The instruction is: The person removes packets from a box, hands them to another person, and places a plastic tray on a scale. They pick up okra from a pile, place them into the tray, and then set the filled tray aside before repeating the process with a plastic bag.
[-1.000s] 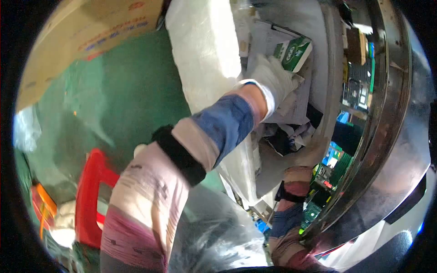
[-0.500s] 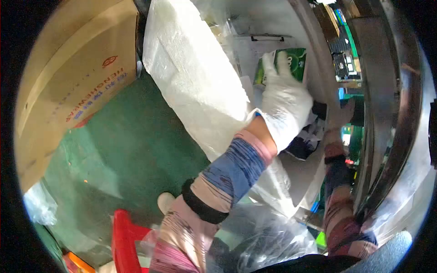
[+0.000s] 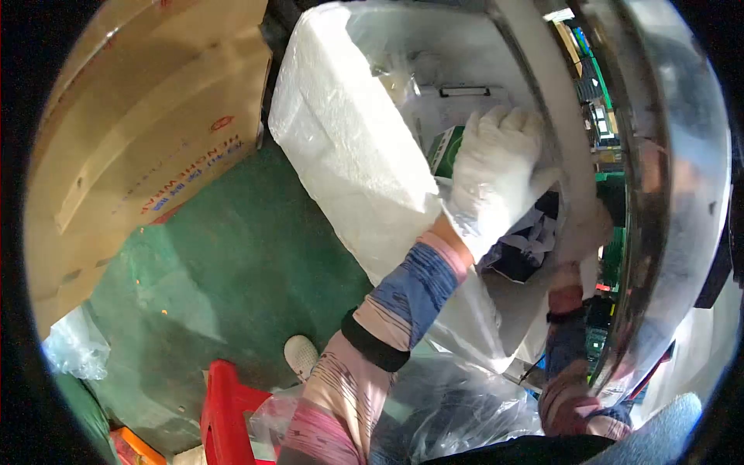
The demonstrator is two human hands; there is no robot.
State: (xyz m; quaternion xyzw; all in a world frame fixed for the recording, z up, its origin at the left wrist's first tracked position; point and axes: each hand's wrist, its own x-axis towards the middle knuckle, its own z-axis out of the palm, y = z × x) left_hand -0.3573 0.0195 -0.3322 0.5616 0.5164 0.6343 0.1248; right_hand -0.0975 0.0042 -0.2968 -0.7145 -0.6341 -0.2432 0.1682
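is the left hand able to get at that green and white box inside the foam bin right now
Probably yes. The gloved left hand already lies over the green and white box inside the foam bin; nothing shows between them. Whether its fingers grip the box cannot be told.

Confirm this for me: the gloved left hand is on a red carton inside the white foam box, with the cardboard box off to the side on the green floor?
Not quite. The carton under the gloved left hand is green and white, not red, as the head view shows. The rest holds: it lies inside the white foam box, and the cardboard box stands to the side on the green floor.
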